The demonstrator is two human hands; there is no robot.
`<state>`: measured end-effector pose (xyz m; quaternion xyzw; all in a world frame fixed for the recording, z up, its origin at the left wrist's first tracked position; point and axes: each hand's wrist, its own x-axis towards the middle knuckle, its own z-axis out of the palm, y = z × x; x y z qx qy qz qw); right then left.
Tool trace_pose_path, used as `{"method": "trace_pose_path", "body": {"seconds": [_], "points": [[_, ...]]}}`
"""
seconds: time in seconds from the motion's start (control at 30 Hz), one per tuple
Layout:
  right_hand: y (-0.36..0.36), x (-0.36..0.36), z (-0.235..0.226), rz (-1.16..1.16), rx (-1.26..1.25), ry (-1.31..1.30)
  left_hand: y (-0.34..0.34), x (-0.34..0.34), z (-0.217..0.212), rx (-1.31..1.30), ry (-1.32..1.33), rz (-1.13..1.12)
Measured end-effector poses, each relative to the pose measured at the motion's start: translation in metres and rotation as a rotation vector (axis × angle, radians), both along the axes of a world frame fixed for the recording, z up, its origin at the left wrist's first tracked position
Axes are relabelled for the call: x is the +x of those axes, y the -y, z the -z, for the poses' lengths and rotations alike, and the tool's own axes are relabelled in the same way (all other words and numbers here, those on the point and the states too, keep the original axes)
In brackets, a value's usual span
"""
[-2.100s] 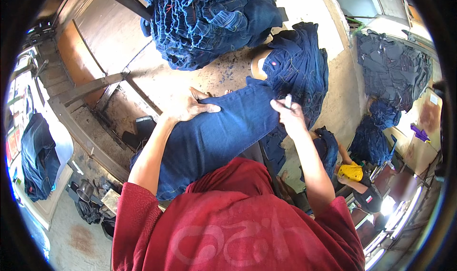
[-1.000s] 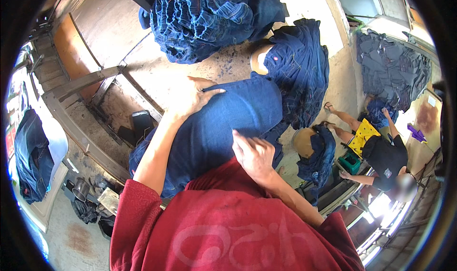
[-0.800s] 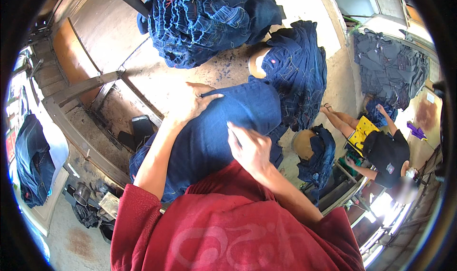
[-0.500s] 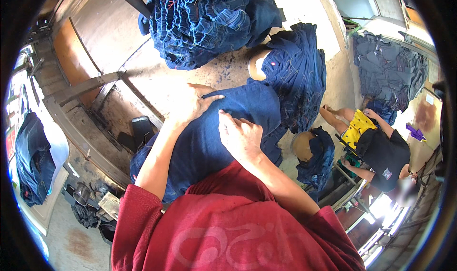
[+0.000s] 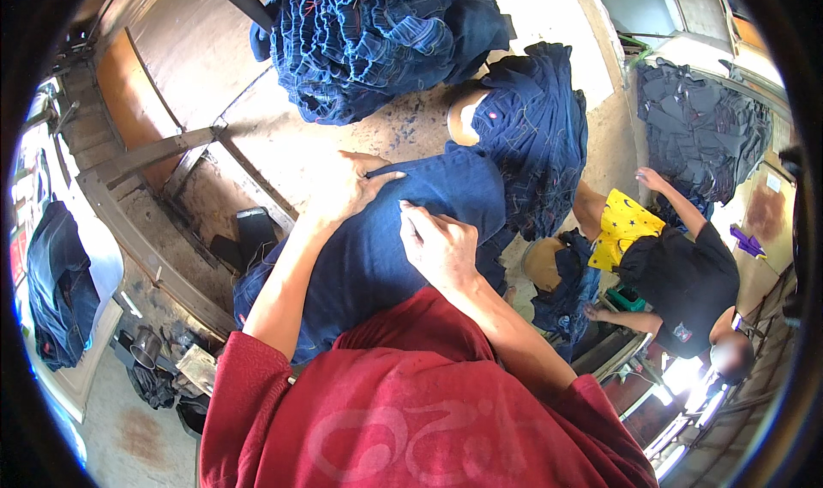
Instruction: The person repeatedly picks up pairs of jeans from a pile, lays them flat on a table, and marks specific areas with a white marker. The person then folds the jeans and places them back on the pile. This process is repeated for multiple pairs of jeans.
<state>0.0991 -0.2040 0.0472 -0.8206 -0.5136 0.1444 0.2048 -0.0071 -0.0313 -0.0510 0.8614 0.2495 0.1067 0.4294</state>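
Note:
A dark blue denim garment (image 5: 360, 261) lies stretched over a rounded support in front of me, its lower side against my red shirt. Along its far left edge, my left hand (image 5: 347, 188) is closed on the cloth, thumb lying on top and the other fingers over the edge. My right hand (image 5: 441, 246) is above the middle of the garment, its fingers curled into a pinch. Whatever it may hold is too small or hidden to make out.
Ahead is a big heap of denim (image 5: 369, 51). More denim (image 5: 540, 141) drapes over a stand at the right. Beyond it, a co-worker in black (image 5: 686, 265) works near stacked dark garments (image 5: 699, 132). A wooden frame (image 5: 159, 158) runs along the left, with jeans (image 5: 60, 291) further out.
My right hand has shifted slightly to the right above the denim, while my left hand keeps its place. The co-worker has moved, one arm now reaching toward the stacked garments.

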Motion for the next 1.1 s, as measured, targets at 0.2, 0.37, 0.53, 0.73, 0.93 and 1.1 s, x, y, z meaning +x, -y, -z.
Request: {"method": "trace_pose_path", "body": {"seconds": [0.2, 0.37, 0.53, 0.73, 0.93, 1.1], "points": [[0.01, 0.002, -0.02, -0.083, -0.16, 0.033, -0.001, 0.001, 0.009, -0.194, 0.056, -0.009], [0.018, 0.004, -0.031, -0.015, -0.122, -0.096, -0.002, 0.001, -0.007, 0.002, 0.009, -0.01], [-0.001, 0.006, -0.005, -0.016, 0.0, -0.028, -0.002, 0.006, -0.014, -0.013, 0.021, -0.042], [0.013, -0.002, -0.029, -0.018, -0.137, 0.025, -0.002, 0.003, -0.014, -0.049, -0.061, -0.036], [0.002, 0.007, -0.01, 0.015, -0.008, -0.085, -0.003, 0.007, -0.017, -0.049, -0.04, -0.045], [0.007, 0.005, -0.018, -0.053, -0.125, 0.022, -0.003, 0.007, -0.02, -0.07, -0.014, -0.051]]}}
